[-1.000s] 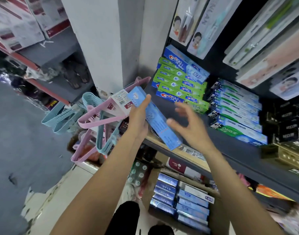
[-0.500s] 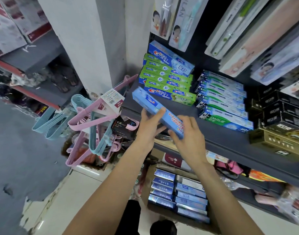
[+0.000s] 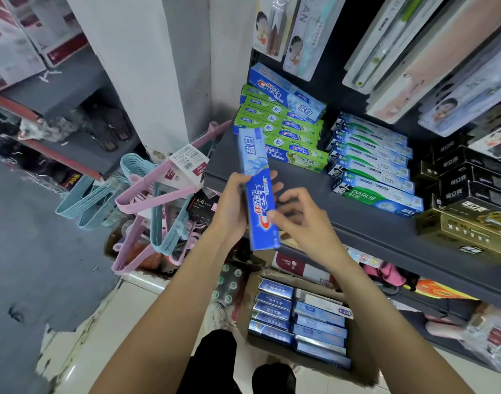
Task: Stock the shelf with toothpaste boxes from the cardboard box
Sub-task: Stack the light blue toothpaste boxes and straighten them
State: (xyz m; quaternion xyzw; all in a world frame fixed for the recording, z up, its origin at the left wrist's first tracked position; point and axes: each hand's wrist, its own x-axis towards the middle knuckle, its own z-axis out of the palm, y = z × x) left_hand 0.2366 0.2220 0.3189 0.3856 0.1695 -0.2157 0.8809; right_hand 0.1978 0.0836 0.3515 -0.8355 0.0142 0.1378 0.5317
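Left hand [image 3: 232, 209] gripping toothpaste box [image 3: 258, 189], cardboard box [image 3: 366, 373] stocked

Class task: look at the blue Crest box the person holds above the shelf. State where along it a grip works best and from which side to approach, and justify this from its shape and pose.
Grip the blue Crest box around its middle, across the narrow faces, coming from the left as the left hand does. It is long, slim and stands nearly on end, so a mid-length hold balances it. The right hand pinches the lower edge.
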